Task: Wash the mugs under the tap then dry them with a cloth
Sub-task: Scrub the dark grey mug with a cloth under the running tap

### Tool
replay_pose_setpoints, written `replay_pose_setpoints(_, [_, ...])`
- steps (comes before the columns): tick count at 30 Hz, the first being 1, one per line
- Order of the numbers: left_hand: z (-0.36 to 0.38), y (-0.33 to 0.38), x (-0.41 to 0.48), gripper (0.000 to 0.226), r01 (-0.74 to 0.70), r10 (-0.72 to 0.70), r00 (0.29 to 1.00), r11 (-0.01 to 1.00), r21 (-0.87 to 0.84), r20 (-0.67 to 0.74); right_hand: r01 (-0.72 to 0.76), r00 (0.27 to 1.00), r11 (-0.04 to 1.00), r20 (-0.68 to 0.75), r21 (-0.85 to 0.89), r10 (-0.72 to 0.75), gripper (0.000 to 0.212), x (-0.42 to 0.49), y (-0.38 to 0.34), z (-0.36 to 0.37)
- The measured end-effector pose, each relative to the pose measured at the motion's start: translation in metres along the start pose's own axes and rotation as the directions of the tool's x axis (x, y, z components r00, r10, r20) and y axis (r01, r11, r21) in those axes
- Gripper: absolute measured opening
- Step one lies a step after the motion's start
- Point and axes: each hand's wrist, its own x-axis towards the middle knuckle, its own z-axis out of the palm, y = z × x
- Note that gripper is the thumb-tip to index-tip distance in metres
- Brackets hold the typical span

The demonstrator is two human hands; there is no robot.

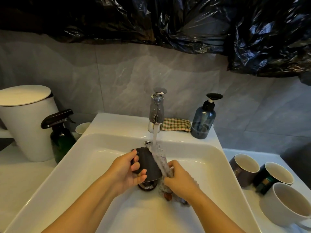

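We hold the dark mug (149, 163) tilted over the sink (202, 157) beneath the running tap (155, 111), left hand (127, 172) curled round its handle for steadiness, while the right hand (180, 179) grips a wet cloth (161, 157) against its side to scrub.

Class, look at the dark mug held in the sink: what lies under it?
The chrome drain, partly showing. The mug and left hand cover its upper part.

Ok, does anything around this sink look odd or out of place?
Yes: black plastic sheeting is draped across the wall above the tap, hiding whatever is behind it. Nothing looks spilled or broken; the left hand grips a dark mug and the right hand a wet cloth under the stream.
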Motion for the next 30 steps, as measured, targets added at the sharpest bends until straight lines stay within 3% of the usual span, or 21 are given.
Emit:
replay_pose_setpoints(2, [-0.003,0.0,0.0,0.039,-0.008,0.008,1.0,1.0,0.014,-0.001,0.01,0.998,0.999,-0.069,-0.039,-0.012,0.012,0.002,0.0,-0.002])
replay_pose_setpoints(5, [-0.007,0.0,0.002,0.039,-0.046,0.048,0.998,0.997,0.067,-0.035,0.052,0.956,0.966,-0.293,0.253,0.025,0.012,0.004,-0.014,-0.019])
replay_pose_setpoints(8, [-0.009,0.0,0.003,0.039,-0.064,0.069,0.995,0.994,0.085,-0.065,0.191,0.861,0.851,-0.5,0.49,0.095,0.017,0.0,-0.035,-0.028])
replay_pose_setpoints(9, [-0.008,0.001,0.003,0.04,-0.062,0.067,0.995,0.996,0.069,-0.07,0.235,0.867,0.825,-0.495,0.513,0.06,0.014,-0.003,-0.043,-0.027])
replay_pose_setpoints(11, [-0.005,0.001,0.002,0.04,-0.059,0.062,0.996,0.997,0.044,-0.067,0.266,0.936,0.847,-0.335,0.459,-0.112,0.007,-0.008,-0.054,-0.018])
replay_pose_setpoints(13, [-0.001,0.0,0.001,0.041,-0.065,0.067,0.997,0.997,0.044,-0.045,0.312,0.947,0.894,-0.179,0.321,-0.266,0.017,-0.008,-0.051,-0.002])
replay_pose_setpoints(14, [0.0,0.0,-0.001,0.041,-0.066,0.067,0.997,0.997,0.047,-0.025,0.363,0.922,0.913,-0.21,0.185,-0.324,0.024,-0.005,-0.047,0.005])
replay_pose_setpoints(16, [0.003,0.0,-0.003,0.042,-0.04,0.039,0.999,0.999,0.032,0.028,0.434,0.816,0.899,-0.401,-0.052,-0.417,0.031,0.003,-0.036,0.019])
replay_pose_setpoints(18, [0.004,0.0,-0.007,0.043,0.01,-0.01,0.996,1.0,0.006,0.086,0.419,0.757,0.907,-0.565,0.035,-0.328,0.019,0.009,-0.032,0.025])
replay_pose_setpoints(19, [0.004,0.0,-0.008,0.044,0.02,-0.022,0.993,1.0,0.013,0.113,0.384,0.786,0.908,-0.575,0.166,-0.227,0.024,0.01,-0.036,0.024])
replay_pose_setpoints(21, [0.005,0.003,-0.008,0.045,0.006,-0.017,0.99,0.997,0.072,0.142,0.305,0.899,0.828,-0.43,0.47,-0.087,0.045,0.014,-0.037,0.019])
replay_pose_setpoints(23, [0.006,0.005,-0.006,0.046,-0.003,-0.013,0.99,0.994,0.113,0.14,0.181,0.975,0.758,-0.217,0.627,-0.053,0.044,0.015,-0.037,0.018])
replay_pose_setpoints(25, [0.008,0.004,-0.005,0.046,-0.013,-0.003,0.991,0.993,0.119,0.131,0.209,0.961,0.896,-0.249,0.391,-0.116,0.048,0.013,-0.036,0.028])
replay_pose_setpoints(27, [0.013,-0.002,-0.003,0.046,-0.043,0.026,0.992,0.99,0.137,0.12,0.273,0.919,0.956,-0.324,0.109,-0.226,0.056,0.013,-0.032,0.04])
replay_pose_setpoints(28, [0.015,-0.005,-0.003,0.046,-0.053,0.036,0.993,0.987,0.15,0.114,0.298,0.904,0.952,-0.342,0.074,-0.257,0.056,0.014,-0.029,0.044])
replay_pose_setpoints(30, [0.016,-0.009,-0.005,0.043,-0.058,0.037,0.992,0.982,0.182,0.121,0.3,0.905,0.928,-0.375,0.221,-0.203,0.05,0.017,-0.023,0.04])
